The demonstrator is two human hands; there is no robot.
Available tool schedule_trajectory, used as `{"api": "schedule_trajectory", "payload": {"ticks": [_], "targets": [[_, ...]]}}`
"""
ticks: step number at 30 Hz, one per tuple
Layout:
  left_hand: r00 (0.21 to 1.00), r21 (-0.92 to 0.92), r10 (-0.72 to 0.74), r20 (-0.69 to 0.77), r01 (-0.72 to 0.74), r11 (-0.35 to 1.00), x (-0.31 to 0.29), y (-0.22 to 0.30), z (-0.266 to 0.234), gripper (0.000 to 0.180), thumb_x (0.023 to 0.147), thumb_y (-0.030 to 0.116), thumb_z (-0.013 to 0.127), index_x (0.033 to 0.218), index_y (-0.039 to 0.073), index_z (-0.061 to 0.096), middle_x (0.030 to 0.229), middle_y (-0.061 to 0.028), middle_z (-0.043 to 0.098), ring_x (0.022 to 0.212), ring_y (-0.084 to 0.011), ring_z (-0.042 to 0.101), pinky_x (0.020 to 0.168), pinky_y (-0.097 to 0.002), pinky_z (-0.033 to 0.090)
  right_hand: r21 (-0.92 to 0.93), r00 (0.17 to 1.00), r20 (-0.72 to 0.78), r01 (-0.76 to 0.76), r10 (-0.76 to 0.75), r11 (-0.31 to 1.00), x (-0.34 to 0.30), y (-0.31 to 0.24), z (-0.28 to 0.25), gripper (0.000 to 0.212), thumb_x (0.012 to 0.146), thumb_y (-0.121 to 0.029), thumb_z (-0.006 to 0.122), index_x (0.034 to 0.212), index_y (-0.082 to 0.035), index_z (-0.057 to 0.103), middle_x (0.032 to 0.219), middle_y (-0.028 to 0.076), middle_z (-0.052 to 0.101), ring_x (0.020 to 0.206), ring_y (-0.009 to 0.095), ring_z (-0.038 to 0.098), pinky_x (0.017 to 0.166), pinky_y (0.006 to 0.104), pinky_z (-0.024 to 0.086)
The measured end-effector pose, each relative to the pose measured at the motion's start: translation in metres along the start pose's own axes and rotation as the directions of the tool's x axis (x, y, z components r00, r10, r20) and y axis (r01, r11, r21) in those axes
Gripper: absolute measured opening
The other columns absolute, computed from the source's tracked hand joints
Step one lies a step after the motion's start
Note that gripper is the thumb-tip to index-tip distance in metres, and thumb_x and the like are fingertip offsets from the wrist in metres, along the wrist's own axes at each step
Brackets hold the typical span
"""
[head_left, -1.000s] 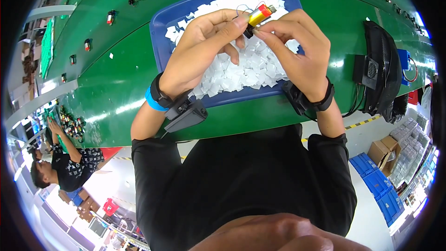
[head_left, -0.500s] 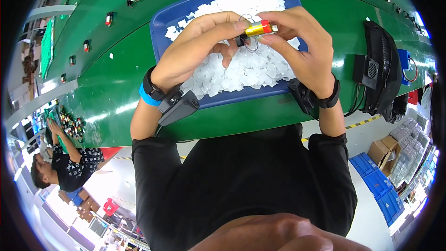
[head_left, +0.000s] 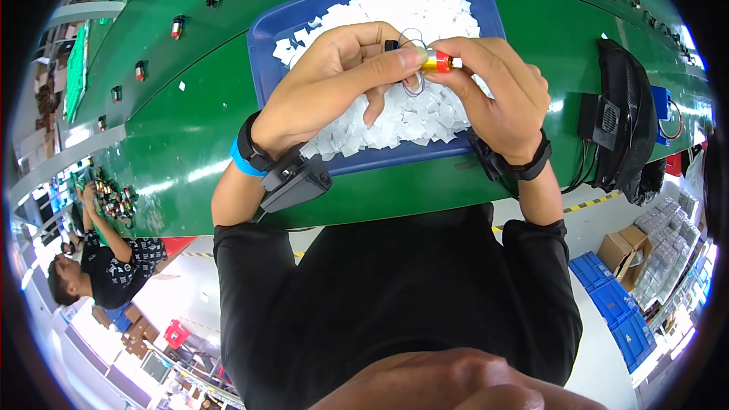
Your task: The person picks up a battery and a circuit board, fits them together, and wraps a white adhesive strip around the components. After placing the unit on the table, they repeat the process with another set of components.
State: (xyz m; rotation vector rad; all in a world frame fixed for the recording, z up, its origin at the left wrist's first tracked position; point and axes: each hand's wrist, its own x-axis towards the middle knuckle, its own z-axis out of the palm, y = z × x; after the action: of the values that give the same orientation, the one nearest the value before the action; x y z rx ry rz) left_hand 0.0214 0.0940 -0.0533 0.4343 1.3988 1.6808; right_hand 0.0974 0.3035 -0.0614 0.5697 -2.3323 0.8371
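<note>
Between my hands, above a blue tub [head_left: 257, 61] heaped with small white square pieces [head_left: 402, 123], is a small cylindrical battery [head_left: 433, 61] with a yellow body and red end. Thin dark wires [head_left: 414, 35] loop from it, and a black part [head_left: 391, 45] shows beside my left fingers. My left hand [head_left: 334, 68] presses its thumb on the battery's left end; its fingertips are partly hidden behind. At the red end, my right hand [head_left: 497, 87] pinches the battery between thumb and forefinger. A small pale tip juts out of that end.
Similar wired batteries [head_left: 178, 26] lie spaced along the green work surface [head_left: 197, 118]. On the right sit a black bag [head_left: 624, 114] and a black box [head_left: 598, 119]. A co-worker [head_left: 114, 273] handles a pile of batteries [head_left: 114, 201] at the left. Blue crates [head_left: 615, 307] stand lower right.
The battery has moved slightly right and down with both hands. My left thumb now covers more of its yellow body, and the black part appears higher, near my left fingers.
</note>
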Motion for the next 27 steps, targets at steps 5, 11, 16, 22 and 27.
{"api": "schedule_trajectory", "payload": {"ticks": [5, 11, 16, 22, 27], "targets": [[0.999, -0.028, 0.025, 0.037, -0.024, 0.999, 0.002, 0.0, -0.002, 0.037, 0.098, 0.035, 0.066, 0.109, -0.001, 0.067, 0.091, -0.0075, 0.069, 0.058, -0.008, 0.055, 0.053, -0.0212, 0.044, 0.0, 0.997, -0.041, 0.065, -0.064, 0.998, -0.001, 0.002, 0.002, 0.039, 0.076, -0.006, 0.085, 0.112, -0.003, 0.071, 0.093, 0.008, 0.074, 0.07, 0.016, 0.071, 0.06, 0.0238, 0.055], [0.974, 0.631, 0.199, -0.11, -0.086, 0.771, 0.053, 0.027, -0.094, 0.038, 0.1, 0.041, 0.061, 0.11, 0.005, 0.067, 0.09, -0.0008, 0.065, 0.063, -0.0067, 0.053, 0.061, -0.024, 0.046, 0.212, 0.974, 0.025, -0.226, 0.226, 0.951, 0.003, -0.003, 0.004, 0.059, 0.079, -0.004, 0.083, 0.133, -0.004, 0.059, 0.105, 0.009, 0.073, 0.073, 0.017, 0.071, 0.067, 0.026, 0.058], [0.956, 0.855, -0.037, -0.292, 0.278, 0.437, 0.107, 0.008, -0.218, 0.043, 0.096, 0.047, 0.066, 0.108, 0.006, 0.072, 0.094, -0.0054, 0.071, 0.068, -0.0147, 0.062, 0.064, -0.0325, 0.052, 0.232, 0.971, 0.094, -0.236, 0.219, 0.944, 0.002, -0.007, 0.0, 0.066, 0.082, -0.001, 0.079, 0.141, -0.005, 0.051, 0.109, 0.009, 0.072, 0.076, 0.018, 0.072, 0.07, 0.0272, 0.058], [0.897, 0.974, 0.435, -0.078, 0.161, -0.157, 0.148, -0.009, -0.204, 0.047, 0.091, 0.052, 0.068, 0.097, 0.005, 0.071, 0.095, -0.0101, 0.072, 0.087, -0.022, 0.064, 0.074, -0.0327, 0.051, 0.166, 0.966, 0.125, -0.247, 0.228, 0.955, 0.0, -0.003, 0.0, 0.054, 0.083, 0.001, 0.077, 0.133, -0.006, 0.059, 0.104, 0.009, 0.072, 0.075, 0.016, 0.071, 0.068, 0.0266, 0.057], [0.942, 0.961, 0.332, -0.039, -0.056, 0.271, 0.15, -0.014, -0.177, 0.034, 0.091, 0.038, 0.073, 0.098, 0.005, 0.069, 0.1, -0.0097, 0.07, 0.094, -0.0225, 0.063, 0.081, -0.0288, 0.049, 0.18, 0.965, 0.141, -0.243, 0.219, 0.953, 0.002, -0.005, -0.002, 0.046, 0.083, 0.001, 0.076, 0.127, -0.007, 0.063, 0.101, 0.008, 0.072, 0.076, 0.016, 0.07, 0.066, 0.0266, 0.057]]}}
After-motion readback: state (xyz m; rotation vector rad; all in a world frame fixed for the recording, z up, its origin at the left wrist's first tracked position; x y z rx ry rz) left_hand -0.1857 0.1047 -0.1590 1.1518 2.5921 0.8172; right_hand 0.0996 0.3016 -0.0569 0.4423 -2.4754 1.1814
